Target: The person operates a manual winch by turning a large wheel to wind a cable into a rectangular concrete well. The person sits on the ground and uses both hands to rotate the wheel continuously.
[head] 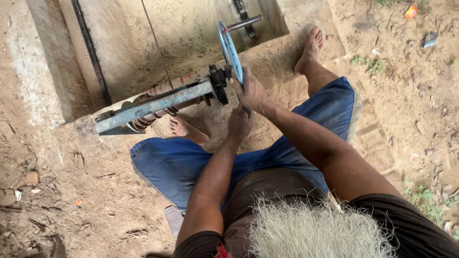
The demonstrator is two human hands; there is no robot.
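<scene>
A blue metal hand wheel [228, 48] with a steel crank handle [244, 22] is mounted on the end of a grey-blue steel frame [153, 106], next to a black gear [219, 84]. A coil of rusty wire [158, 91] wraps the shaft behind the frame. My right hand [251, 91] grips the lower rim of the wheel. My left hand [240, 123] is closed just below it, on what looks like the wheel's lower edge, partly hidden. I sit on the ground in blue shorts, bare feet either side of the machine.
The machine sits at the edge of a sunken concrete pit [158, 43] with a black bar [91, 52] and a thin wire [155, 43] running across it. Sandy ground with stones and litter [411, 11] surrounds me. My left foot [184, 129] lies under the frame.
</scene>
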